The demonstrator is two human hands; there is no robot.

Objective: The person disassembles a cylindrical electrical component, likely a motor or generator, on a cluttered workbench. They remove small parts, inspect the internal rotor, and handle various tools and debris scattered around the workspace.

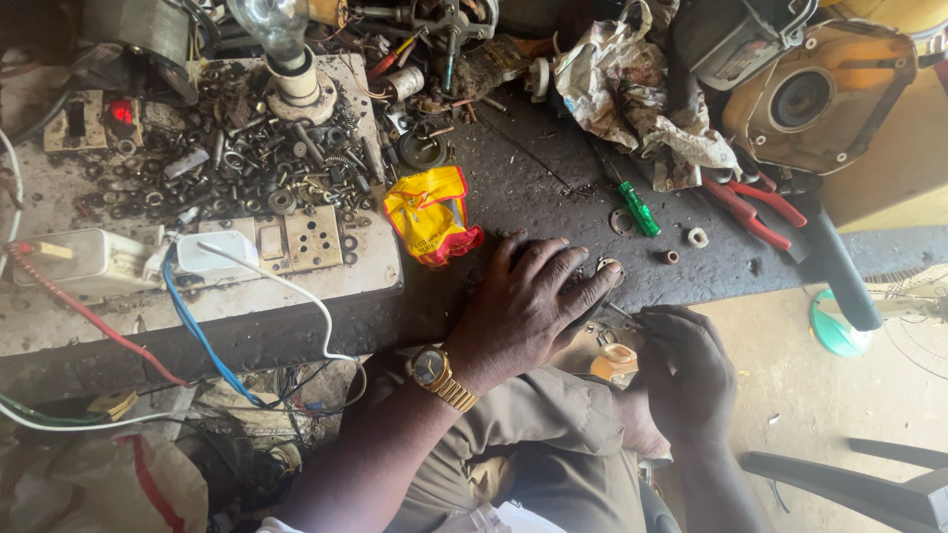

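Observation:
My left hand (528, 306), with a gold wristwatch (439, 377) on its wrist, lies palm down at the front edge of the dark workbench (553, 178). Its fingers cover a small part and touch a small metal ring (608, 266). My right hand (686, 370) sits just below the bench edge, fingers curled around a thin metal tool whose tip points at the left hand's fingers. An orange-and-white cylindrical part (615, 361) rests between both hands over my lap.
A yellow-and-red packet (432, 214) lies left of the left hand. A green-handled screwdriver (638, 208), red-handled pliers (750, 207), washers, a board heaped with nuts and bolts (247, 148), a switch-and-socket panel (291, 240), wires and an orange motor housing (820, 94) crowd the bench.

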